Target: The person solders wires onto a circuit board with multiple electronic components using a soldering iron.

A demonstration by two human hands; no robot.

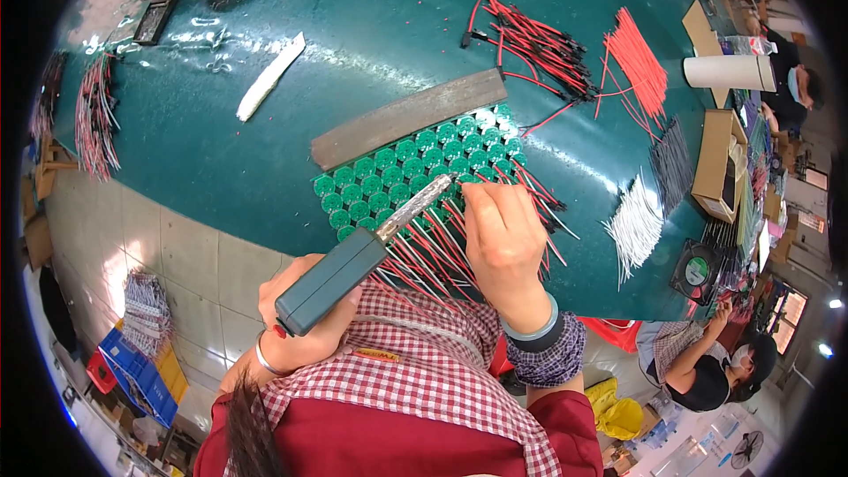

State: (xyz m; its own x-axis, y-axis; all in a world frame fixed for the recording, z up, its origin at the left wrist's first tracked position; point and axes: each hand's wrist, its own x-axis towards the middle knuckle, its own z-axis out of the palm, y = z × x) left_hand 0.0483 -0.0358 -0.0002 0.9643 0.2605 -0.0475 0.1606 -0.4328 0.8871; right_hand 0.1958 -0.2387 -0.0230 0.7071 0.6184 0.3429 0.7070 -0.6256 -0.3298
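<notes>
The soldering iron [336, 278] has a boxy dark-green handle and a straight silvery barrel, and its long axis goes diagonally, from the lower left up to the right; its tip points away from the person, toward the right hand [505, 231]. The left hand [320, 336] is closed firmly around the handle, below and at the left side of it, so that the barrel stands out well beyond the fingers. The right hand is on the other side of the tip, with its fingertips pinched together just beside it; whether a wire end is between them, I cannot tell. The tip is over the sheet of round green circuit boards [375, 185], which lies on the green desk [203, 141], but I cannot see surely if it touches one. From the near side of this sheet, red and white wires [433, 252] spread toward the person, and along its far edge lies a grey-brown bar [406, 119]. Farther to the right on the desk are a bundle of red wires [636, 62] and a bundle of white wires [636, 225]. About writing, a small yellow patch [377, 354] on the checked apron [433, 380] carries dark lettering.
</notes>
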